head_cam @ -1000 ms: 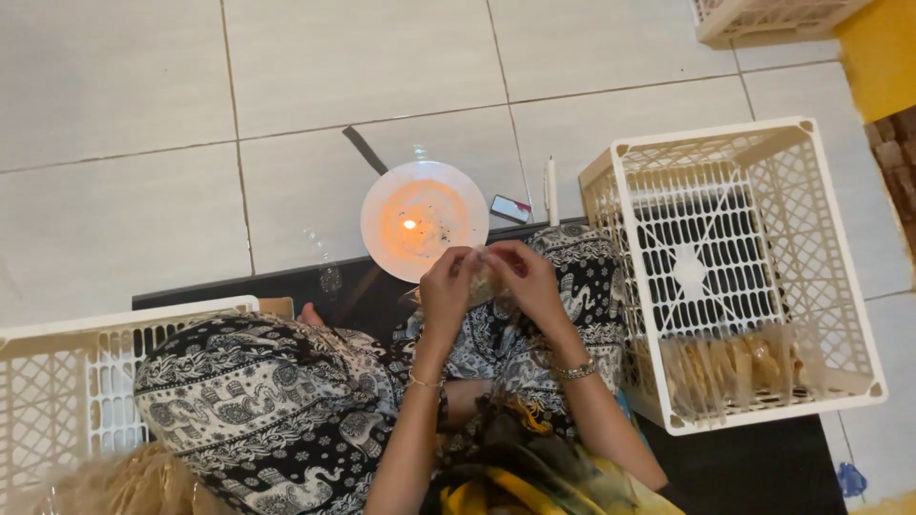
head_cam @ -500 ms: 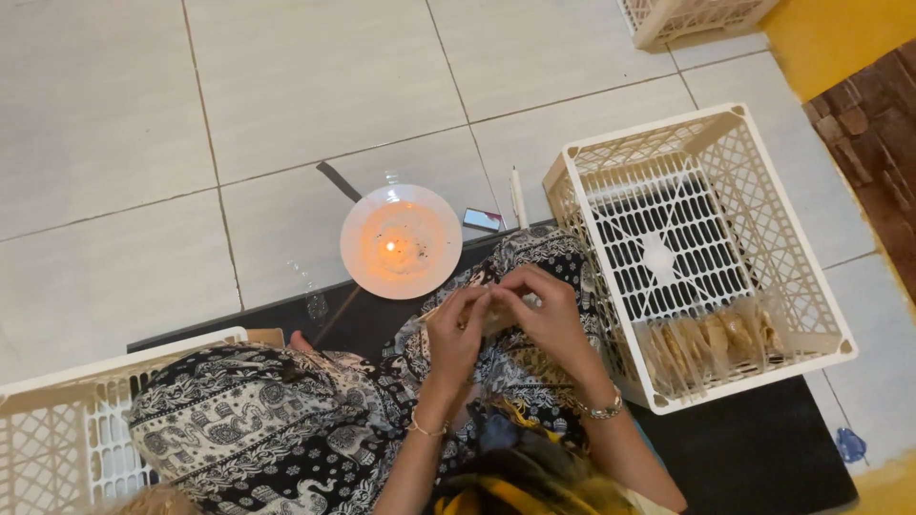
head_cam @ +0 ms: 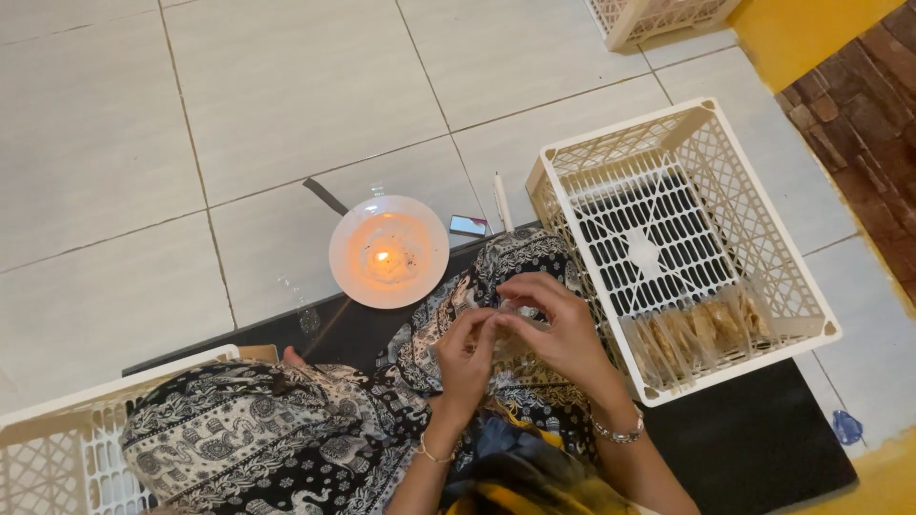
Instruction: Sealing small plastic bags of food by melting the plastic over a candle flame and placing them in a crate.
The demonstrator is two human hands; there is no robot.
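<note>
Over the lap, the left hand (head_cam: 466, 348) and right hand (head_cam: 563, 329) pinch a small clear plastic packet (head_cam: 510, 329) between closed fingers, near the lit candle on its white round plate (head_cam: 388, 252) and beside the cream lattice plastic crate (head_cam: 682, 238).

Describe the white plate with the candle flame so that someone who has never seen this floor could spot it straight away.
Start at the big white lattice crate on the right and look left across the pale floor tiles. The plate lies just beyond the person's patterned knee, at the edge of the black mat. It is the only round thing there, glowing orange from a small flame at its centre.
</note>
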